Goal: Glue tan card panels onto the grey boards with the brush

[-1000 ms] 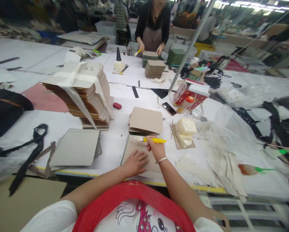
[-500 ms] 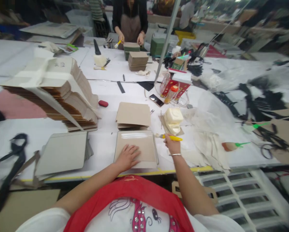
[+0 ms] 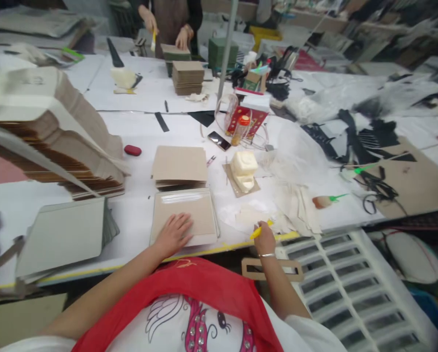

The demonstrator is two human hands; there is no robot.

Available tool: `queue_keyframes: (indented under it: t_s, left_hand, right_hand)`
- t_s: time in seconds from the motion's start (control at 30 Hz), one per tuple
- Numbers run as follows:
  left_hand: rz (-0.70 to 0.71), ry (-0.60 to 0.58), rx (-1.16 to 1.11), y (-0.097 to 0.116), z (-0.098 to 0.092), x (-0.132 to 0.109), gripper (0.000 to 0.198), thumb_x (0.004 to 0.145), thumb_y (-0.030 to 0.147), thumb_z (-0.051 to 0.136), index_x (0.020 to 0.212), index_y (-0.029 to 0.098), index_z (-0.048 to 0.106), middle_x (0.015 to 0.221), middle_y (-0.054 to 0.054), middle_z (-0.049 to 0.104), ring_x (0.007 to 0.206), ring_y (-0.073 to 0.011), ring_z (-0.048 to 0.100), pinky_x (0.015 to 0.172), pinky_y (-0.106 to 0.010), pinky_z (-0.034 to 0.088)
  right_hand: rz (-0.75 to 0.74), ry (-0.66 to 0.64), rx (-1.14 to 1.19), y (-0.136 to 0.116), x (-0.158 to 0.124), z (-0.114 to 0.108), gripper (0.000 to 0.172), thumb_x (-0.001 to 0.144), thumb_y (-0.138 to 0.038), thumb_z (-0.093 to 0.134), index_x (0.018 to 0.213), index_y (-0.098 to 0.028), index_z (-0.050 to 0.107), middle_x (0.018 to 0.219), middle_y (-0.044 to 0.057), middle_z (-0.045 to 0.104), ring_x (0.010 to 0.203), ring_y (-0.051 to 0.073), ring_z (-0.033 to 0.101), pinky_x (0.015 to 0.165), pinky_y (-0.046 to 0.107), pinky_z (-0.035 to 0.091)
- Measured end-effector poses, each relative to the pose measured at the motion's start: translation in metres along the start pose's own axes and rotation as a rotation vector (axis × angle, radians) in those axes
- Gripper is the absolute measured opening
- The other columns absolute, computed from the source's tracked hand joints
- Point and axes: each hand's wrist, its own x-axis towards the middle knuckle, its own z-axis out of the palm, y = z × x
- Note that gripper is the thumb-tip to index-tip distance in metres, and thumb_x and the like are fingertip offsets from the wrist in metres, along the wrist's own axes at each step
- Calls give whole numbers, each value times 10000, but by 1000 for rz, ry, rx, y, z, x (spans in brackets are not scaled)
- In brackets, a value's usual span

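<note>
My left hand (image 3: 173,234) lies flat, fingers spread, on a tan cardboard panel (image 3: 200,212) that rests on grey boards at the table's front edge. A glossy wet-looking strip runs along the panel's far side. Off to the right, my right hand (image 3: 266,240) grips a yellow-handled brush (image 3: 256,232). Its pale bristle end points up and right, over cream scraps (image 3: 251,216). Behind the panel is a small stack of tan cardboard sheets (image 3: 180,164). A cream-coloured glue-smeared container (image 3: 244,168) sits on a cardboard piece right of that stack.
Grey boards (image 3: 65,227) lie fanned at the left, below a tall strapped cardboard stack (image 3: 24,105). A phone (image 3: 219,141), a bottle (image 3: 240,131) and a red case (image 3: 133,150) are farther back. Across the table a co-worker's hand (image 3: 184,36) rests on stacked boards.
My right hand has moved nearer the table edge, and the brush has swung round so its bristles point away to the right. My left hand stays on the panel. The view has shifted right.
</note>
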Motion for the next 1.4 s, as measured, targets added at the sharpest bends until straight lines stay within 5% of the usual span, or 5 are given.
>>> queue_keyframes:
  t_s: [0.63, 0.9, 1.13, 1.27, 1.4]
  left_hand:
    - [-57, 18, -29, 8, 4, 5, 409, 827, 401, 428, 1200, 249, 504, 1325, -77, 435, 1247, -256, 341, 1032, -491, 227]
    - [-97, -30, -157, 11, -20, 19, 425, 799, 382, 484, 1185, 204, 493, 1298, -101, 453, 1193, -261, 402, 1012, -476, 284]
    - [-169, -51, -896, 48, -48, 79, 733, 675, 433, 622, 1294, 150, 349, 1275, -123, 457, 1124, -234, 458, 931, -361, 395]
    - [-266, -406, -1349, 55, -51, 89, 485, 698, 436, 568, 1053, 105, 572, 820, -48, 632, 674, -152, 577, 604, -253, 462]
    - [-391, -410, -1376, 40, -56, 76, 317, 657, 375, 590, 834, 116, 633, 644, 11, 587, 556, -112, 513, 512, -201, 394]
  right_hand:
    - [-156, -170, -72, -24, 0, 60, 236, 778, -80, 405, 944, -151, 557, 736, 82, 548, 752, 183, 471, 685, 277, 326]
    - [12, -28, 316, -51, -3, 2, 262, 836, -368, 377, 948, -164, 498, 812, 46, 586, 716, 153, 543, 648, 259, 396]
    - [-82, -217, 1059, -120, -4, -74, 244, 788, -389, 490, 940, -220, 403, 702, -29, 507, 637, 115, 522, 598, 251, 462]
    - [-135, -226, 1068, -148, -4, -90, 214, 804, -371, 465, 942, -219, 405, 696, -27, 485, 623, 111, 505, 586, 252, 465]
    - [-230, -194, 868, -167, 6, -90, 284, 743, -368, 552, 936, -216, 410, 747, -18, 508, 615, 112, 506, 593, 255, 445]
